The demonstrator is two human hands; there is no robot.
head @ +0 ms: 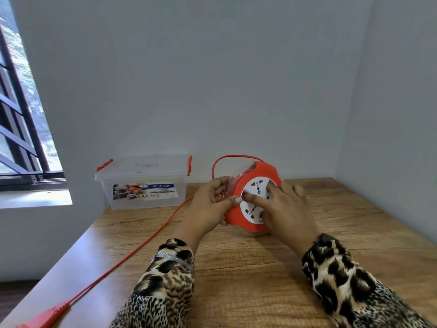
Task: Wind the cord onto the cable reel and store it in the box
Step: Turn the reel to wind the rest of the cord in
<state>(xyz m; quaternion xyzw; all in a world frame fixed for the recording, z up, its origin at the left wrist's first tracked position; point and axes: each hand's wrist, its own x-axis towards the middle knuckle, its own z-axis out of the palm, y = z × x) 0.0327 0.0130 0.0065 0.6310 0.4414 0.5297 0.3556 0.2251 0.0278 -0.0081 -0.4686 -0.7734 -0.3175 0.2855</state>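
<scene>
Fingers (254, 199) press the red-and-white cable reel (253, 200).

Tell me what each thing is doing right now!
cable reel: tilted on edge, held.
cord: mostly unwound across the table.
plug: lying at the table's edge.
box: lid on.
left hand: grips reel's rim.
right hand: finger on socket face.

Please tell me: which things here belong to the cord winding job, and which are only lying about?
Belong to the job:
cable reel
red cord
plug
clear box
left hand
right hand

Only there:
window
wooden table
</scene>
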